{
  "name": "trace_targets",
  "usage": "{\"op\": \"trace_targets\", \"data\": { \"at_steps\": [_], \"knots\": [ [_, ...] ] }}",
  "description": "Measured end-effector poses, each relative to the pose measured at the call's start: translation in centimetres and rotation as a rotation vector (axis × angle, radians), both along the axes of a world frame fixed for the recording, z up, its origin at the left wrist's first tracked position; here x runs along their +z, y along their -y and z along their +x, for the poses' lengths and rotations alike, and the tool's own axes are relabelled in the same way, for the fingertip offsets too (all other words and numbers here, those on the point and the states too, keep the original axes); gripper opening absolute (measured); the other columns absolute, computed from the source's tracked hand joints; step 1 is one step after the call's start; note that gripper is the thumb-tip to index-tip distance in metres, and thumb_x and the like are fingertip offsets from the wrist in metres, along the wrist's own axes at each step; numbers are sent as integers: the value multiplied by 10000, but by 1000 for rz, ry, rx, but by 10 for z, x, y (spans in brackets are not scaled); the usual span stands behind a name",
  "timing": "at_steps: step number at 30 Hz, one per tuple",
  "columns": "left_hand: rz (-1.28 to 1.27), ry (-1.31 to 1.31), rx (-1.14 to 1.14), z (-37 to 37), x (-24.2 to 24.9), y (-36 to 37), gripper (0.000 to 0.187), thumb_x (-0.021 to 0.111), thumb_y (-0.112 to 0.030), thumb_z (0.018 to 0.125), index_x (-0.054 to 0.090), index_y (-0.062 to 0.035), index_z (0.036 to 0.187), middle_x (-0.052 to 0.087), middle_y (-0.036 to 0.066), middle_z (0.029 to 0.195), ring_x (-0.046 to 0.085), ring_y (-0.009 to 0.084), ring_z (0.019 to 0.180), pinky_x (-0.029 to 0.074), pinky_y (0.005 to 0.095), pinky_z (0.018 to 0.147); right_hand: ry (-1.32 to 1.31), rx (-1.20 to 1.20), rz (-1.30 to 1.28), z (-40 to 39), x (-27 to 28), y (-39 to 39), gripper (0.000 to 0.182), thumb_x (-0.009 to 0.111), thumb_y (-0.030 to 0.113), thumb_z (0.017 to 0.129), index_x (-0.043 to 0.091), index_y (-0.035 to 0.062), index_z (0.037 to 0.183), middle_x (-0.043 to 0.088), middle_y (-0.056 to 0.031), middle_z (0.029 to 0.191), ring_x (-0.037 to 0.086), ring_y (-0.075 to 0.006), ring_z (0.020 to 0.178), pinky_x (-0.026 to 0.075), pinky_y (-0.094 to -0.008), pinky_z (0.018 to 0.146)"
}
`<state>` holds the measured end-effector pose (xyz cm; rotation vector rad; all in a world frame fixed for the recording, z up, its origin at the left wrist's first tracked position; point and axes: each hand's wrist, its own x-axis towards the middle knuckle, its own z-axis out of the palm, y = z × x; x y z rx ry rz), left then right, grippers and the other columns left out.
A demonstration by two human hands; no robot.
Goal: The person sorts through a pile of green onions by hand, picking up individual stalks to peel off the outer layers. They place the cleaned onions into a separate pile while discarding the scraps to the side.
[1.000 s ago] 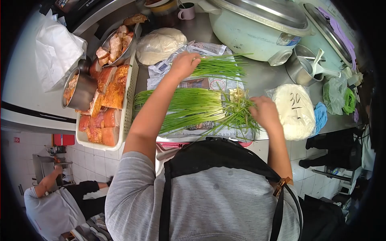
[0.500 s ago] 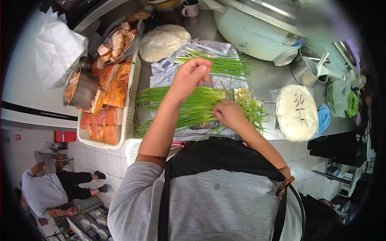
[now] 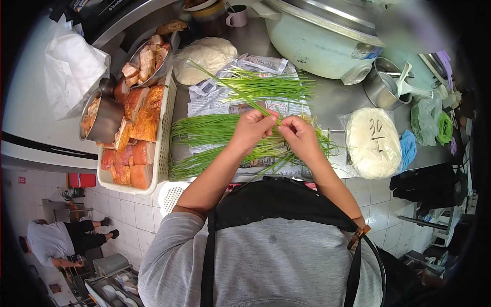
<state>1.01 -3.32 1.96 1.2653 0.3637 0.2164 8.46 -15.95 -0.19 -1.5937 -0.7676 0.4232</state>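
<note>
Pinching a few long green stalks [image 3: 247,100] between closed fingers of left hand [image 3: 253,131] and right hand [image 3: 300,136]. Up and left from the fingertips, stalks slanting. Under and left of the fingers, larger green pile [image 3: 204,129] on newspaper [image 3: 207,105]. Beyond fingers, smaller bunch [image 3: 279,86]. Well right, bagged white block [image 3: 372,148].
</note>
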Motion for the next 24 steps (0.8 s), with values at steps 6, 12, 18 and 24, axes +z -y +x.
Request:
{"op": "trace_targets", "data": {
  "at_steps": [6, 12, 18, 24],
  "knots": [
    [10, -50, -16, 3, -14, 1, 90, 537, -111, 759, 541, -33, 804, 508, 1, 596, 441, 51, 477, 333, 171, 418, -171, -117, 196, 0, -10, -3, 82, 565, 81, 733, 547, 7, 762, 512, 7, 662, 441, -48, 586, 372, -190, 534],
    [-70, -15, 99, 8, -10, 4, 97, 538, -129, 763, 534, -39, 799, 520, -2, 637, 454, 54, 488, 343, 168, 425, -270, -171, 241, 5, -10, 5, 95, 553, 98, 754, 559, 9, 786, 533, 10, 686, 452, -41, 615, 379, -180, 569],
    [-55, -63, 25, 9, 0, -4, 97, 529, -135, 768, 530, -45, 804, 523, 3, 657, 469, 60, 519, 349, 170, 441, -256, -99, 155, 19, 7, 17, 117, 547, 103, 761, 561, 2, 818, 555, -3, 726, 460, -36, 651, 372, -171, 584],
    [-69, 1, 28, 18, -7, 5, 78, 505, -131, 783, 517, -55, 796, 524, 13, 678, 494, 85, 567, 386, 197, 492, -240, -89, 177, 16, 8, 10, 112, 541, 122, 768, 542, 11, 782, 536, 6, 689, 434, -37, 628, 360, -176, 575]
  ]
}}
